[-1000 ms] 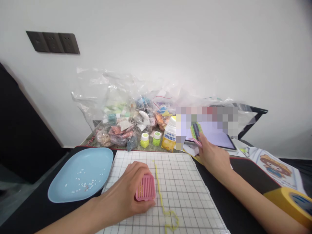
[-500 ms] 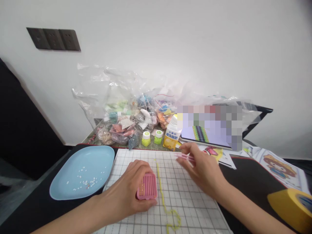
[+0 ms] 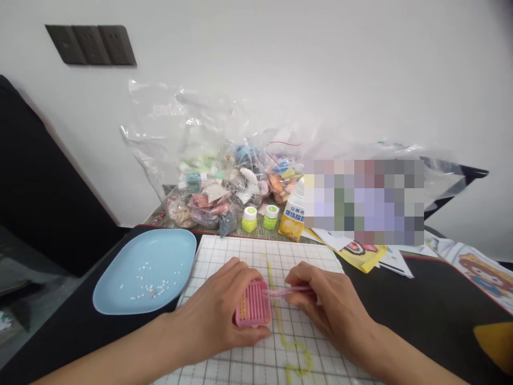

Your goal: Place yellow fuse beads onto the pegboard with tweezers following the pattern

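Note:
My left hand point(image 3: 228, 299) curls around a small pink slotted bead tray point(image 3: 257, 309), with the thumb along its near edge. Yellowish beads sit in the tray's left slots. Pinched in my right hand point(image 3: 328, 297) is a pair of pink tweezers point(image 3: 286, 291), whose tips reach the tray's right side. A yellow-green beaded strip point(image 3: 280, 326) runs down the white gridded mat point(image 3: 224, 248), just right of the tray, and curls near the bottom.
A light blue tray point(image 3: 116, 262) with scattered white beads lies at left. Behind the mat stand two small bead jars point(image 3: 249, 220), a drink carton point(image 3: 292, 216) and bags of beads point(image 3: 208, 206). Papers point(image 3: 368, 259) lie at back right; a yellow object point(image 3: 495, 342) is at the right edge.
My right hand has come down and nearer the pink tray, bringing the tweezer tips to it. My left hand still holds the tray. The whole view has shifted slightly.

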Demonstrator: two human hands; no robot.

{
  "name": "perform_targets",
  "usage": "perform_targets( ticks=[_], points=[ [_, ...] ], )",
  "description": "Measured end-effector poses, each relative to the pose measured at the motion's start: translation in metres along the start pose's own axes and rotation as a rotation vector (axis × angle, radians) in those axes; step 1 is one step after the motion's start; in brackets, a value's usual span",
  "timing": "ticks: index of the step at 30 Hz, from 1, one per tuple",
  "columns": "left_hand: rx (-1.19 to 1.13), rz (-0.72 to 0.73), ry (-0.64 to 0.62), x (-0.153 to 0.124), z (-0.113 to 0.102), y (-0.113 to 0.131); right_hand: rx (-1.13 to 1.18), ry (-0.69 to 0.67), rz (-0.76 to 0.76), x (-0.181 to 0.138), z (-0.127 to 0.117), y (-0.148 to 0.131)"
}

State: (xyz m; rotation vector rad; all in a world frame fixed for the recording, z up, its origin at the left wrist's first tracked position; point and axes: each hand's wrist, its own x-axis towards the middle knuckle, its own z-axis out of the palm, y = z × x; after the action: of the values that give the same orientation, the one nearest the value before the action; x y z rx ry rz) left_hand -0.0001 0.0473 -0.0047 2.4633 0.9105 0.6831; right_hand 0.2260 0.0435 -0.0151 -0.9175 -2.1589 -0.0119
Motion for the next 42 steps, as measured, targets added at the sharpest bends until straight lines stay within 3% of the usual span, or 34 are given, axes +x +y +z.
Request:
perform_targets(
  ticks=[10, 29, 37, 42],
  points=[
    [-0.042, -0.042, -0.045, 0.001, 0.001, -0.001, 0.000, -0.089, -0.081, 0.004, -0.003, -0.009],
    [0.004, -0.041, -0.058, 0.006, -0.002, 0.002, 0.043, -0.206, -0.071, 0.000, 0.005, -0.012],
    [0.008, -0.055, -0.073, 0.004, -0.001, 0.002, 0.024, -0.117, -0.098, 0.002, 0.001, -0.011],
    [-0.029, -0.035, -0.040, 0.002, -0.001, 0.001, -0.044, 0.063, 0.038, 0.003, -0.001, 0.007]
  ],
)
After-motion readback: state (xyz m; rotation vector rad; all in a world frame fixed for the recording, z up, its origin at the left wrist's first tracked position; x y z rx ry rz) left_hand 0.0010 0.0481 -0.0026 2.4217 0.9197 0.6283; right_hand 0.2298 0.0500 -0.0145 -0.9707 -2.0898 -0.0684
